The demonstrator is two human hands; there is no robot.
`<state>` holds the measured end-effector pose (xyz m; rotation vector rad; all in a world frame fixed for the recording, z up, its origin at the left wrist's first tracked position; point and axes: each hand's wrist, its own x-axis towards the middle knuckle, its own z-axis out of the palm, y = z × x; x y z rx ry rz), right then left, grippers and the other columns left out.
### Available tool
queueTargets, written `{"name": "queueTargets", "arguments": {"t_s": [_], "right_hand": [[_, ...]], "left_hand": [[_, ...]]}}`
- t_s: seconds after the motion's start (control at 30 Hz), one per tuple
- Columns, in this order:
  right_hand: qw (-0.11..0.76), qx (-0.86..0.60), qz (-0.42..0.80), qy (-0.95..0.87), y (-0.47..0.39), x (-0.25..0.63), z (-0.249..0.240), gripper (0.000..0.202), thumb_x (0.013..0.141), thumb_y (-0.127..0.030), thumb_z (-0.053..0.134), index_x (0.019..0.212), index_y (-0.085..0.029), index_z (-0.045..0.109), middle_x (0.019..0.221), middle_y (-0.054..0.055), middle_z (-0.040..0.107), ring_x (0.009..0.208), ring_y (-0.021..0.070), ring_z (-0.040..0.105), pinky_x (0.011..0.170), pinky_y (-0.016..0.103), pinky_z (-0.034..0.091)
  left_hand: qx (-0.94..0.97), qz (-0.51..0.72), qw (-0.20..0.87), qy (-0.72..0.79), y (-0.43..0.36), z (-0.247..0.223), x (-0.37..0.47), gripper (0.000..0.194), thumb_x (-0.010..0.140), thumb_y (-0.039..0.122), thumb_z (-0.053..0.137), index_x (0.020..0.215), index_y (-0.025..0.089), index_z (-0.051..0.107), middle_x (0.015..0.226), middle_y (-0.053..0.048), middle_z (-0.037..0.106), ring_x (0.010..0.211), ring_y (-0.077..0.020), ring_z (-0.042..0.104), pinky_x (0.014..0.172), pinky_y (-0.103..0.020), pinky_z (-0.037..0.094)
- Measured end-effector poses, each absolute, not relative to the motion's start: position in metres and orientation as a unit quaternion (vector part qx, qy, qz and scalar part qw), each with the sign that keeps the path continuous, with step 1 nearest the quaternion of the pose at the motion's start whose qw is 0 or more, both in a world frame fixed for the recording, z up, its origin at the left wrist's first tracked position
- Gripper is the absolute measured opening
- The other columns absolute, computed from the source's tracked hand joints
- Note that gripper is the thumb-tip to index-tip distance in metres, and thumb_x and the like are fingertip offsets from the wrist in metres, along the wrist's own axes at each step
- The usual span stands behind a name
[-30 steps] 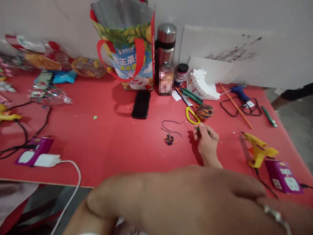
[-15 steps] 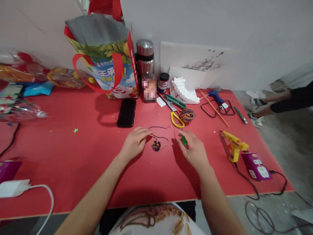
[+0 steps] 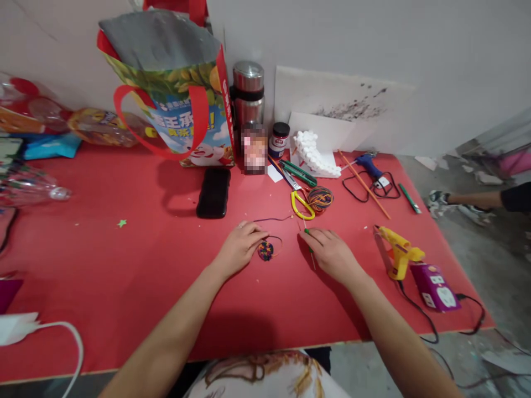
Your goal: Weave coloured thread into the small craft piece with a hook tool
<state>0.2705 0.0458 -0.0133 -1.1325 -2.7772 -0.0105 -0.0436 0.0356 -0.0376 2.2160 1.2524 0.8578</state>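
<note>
A small round crocheted piece [image 3: 266, 251] in dark multicoloured yarn lies on the red table, a loop of yarn [image 3: 279, 239] curving from it. My left hand [image 3: 244, 243] is beside it, fingertips pinched together on the yarn at its upper edge. To the right, my right hand [image 3: 331, 254] has its thumb and fingers closed on a thin crochet hook [image 3: 307, 231] with a green grip, whose metal ends stick out above and below the fingers. Beyond the hands, a strand runs toward a ball of multicoloured yarn [image 3: 320, 199].
Yellow-handled scissors [image 3: 302, 205] and a green cutter [image 3: 297, 172] lie behind my hands. A black phone [image 3: 213, 193] is at back left, near a shopping bag [image 3: 194, 127] and a steel flask [image 3: 249, 91]. Rightward are a yellow glue gun [image 3: 398, 251] and purple box [image 3: 435, 287]. A person's leg shows far right.
My left hand has moved slightly right and down, closer to the crocheted piece. My right hand has turned palm down, and the hook now points along the table. The yarn loop is smaller.
</note>
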Motion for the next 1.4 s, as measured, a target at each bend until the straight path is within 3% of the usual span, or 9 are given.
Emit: {"name": "queueTargets", "arguments": {"t_s": [0.17, 0.3, 0.37, 0.57, 0.67, 0.83, 1.0, 1.23, 1.4], "right_hand": [[0.078, -0.356, 0.007, -0.931, 0.061, 0.257, 0.012, 0.051, 0.096, -0.005, 0.049, 0.143, -0.018, 0.063, 0.121, 0.015, 0.075, 0.106, 0.0281, 0.067, 0.093, 0.043, 0.054], [0.164, -0.525, -0.046, -0.834, 0.095, 0.249, 0.023, 0.055, 0.100, -0.030, 0.059, 0.154, -0.020, 0.053, 0.150, 0.021, 0.057, 0.144, 0.0423, 0.045, 0.109, 0.058, 0.045], [0.170, -0.570, -0.010, -0.804, 0.114, 0.249, 0.018, 0.070, 0.094, -0.039, 0.067, 0.157, -0.016, 0.049, 0.155, 0.024, 0.048, 0.143, 0.0452, 0.046, 0.108, 0.060, 0.048], [0.227, -0.566, 0.049, -0.791, 0.141, 0.270, 0.003, 0.061, 0.087, -0.027, 0.065, 0.147, -0.015, 0.059, 0.135, 0.020, 0.060, 0.123, 0.0353, 0.062, 0.109, 0.049, 0.053], [0.239, -0.577, -0.011, -0.781, 0.150, 0.287, 0.007, 0.066, 0.087, -0.027, 0.063, 0.152, -0.016, 0.054, 0.139, 0.020, 0.056, 0.129, 0.0374, 0.058, 0.112, 0.051, 0.050], [0.146, -0.575, -0.013, -0.805, 0.166, 0.299, -0.002, 0.071, 0.087, -0.019, 0.056, 0.157, -0.012, 0.047, 0.149, 0.024, 0.049, 0.137, 0.0410, 0.050, 0.116, 0.058, 0.044], [0.159, -0.570, -0.023, -0.806, 0.165, 0.293, -0.010, 0.068, 0.086, -0.020, 0.057, 0.154, -0.014, 0.051, 0.154, 0.023, 0.045, 0.143, 0.0412, 0.044, 0.117, 0.060, 0.041], [0.103, -0.570, -0.066, -0.812, 0.154, 0.277, 0.011, 0.074, 0.080, -0.008, 0.054, 0.153, -0.018, 0.050, 0.162, 0.020, 0.043, 0.155, 0.0445, 0.030, 0.113, 0.067, 0.042], [0.090, -0.525, -0.022, -0.846, 0.149, 0.234, 0.029, 0.053, 0.090, -0.010, 0.046, 0.142, -0.011, 0.055, 0.146, 0.022, 0.058, 0.137, 0.0341, 0.053, 0.112, 0.048, 0.046]], "left_hand": [[0.828, 0.260, 0.190, 0.459, 0.033, -0.037, -0.040, 0.027, 0.103, 0.014, 0.049, 0.108, 0.017, 0.075, 0.098, -0.013, 0.070, 0.091, -0.0269, 0.060, 0.084, -0.043, 0.049], [0.837, 0.242, 0.170, 0.461, 0.032, -0.041, -0.041, 0.030, 0.099, 0.007, 0.048, 0.116, 0.015, 0.071, 0.104, -0.014, 0.069, 0.096, -0.0288, 0.061, 0.088, -0.046, 0.050], [0.838, 0.240, 0.161, 0.463, 0.031, -0.043, -0.042, 0.032, 0.098, 0.004, 0.047, 0.119, 0.015, 0.070, 0.105, -0.014, 0.068, 0.098, -0.0289, 0.061, 0.089, -0.046, 0.051], [0.836, 0.248, 0.145, 0.468, 0.031, -0.042, -0.041, 0.027, 0.098, 0.003, 0.048, 0.112, 0.013, 0.069, 0.103, -0.014, 0.067, 0.098, -0.0283, 0.061, 0.088, -0.045, 0.053], [0.834, 0.244, 0.147, 0.472, 0.032, -0.043, -0.040, 0.024, 0.098, 0.005, 0.050, 0.110, 0.014, 0.068, 0.103, -0.014, 0.068, 0.096, -0.0279, 0.062, 0.089, -0.046, 0.053], [0.829, 0.246, 0.156, 0.478, 0.034, -0.044, -0.038, 0.019, 0.099, 0.006, 0.051, 0.102, 0.014, 0.068, 0.098, -0.013, 0.068, 0.093, -0.0283, 0.062, 0.087, -0.045, 0.052], [0.812, 0.283, 0.179, 0.477, 0.034, -0.042, -0.038, 0.018, 0.097, 0.006, 0.051, 0.093, 0.016, 0.065, 0.093, -0.011, 0.065, 0.089, -0.0270, 0.059, 0.083, -0.044, 0.051], [0.725, 0.425, 0.226, 0.492, 0.032, -0.032, -0.053, 0.008, 0.101, 0.015, 0.056, 0.099, 0.019, 0.062, 0.117, -0.011, 0.063, 0.110, -0.0246, 0.060, 0.095, -0.043, 0.051], [0.681, 0.471, 0.284, 0.484, 0.033, -0.034, -0.055, 0.008, 0.101, 0.020, 0.056, 0.096, 0.020, 0.061, 0.112, -0.010, 0.065, 0.098, -0.0198, 0.068, 0.080, -0.034, 0.056]]}}
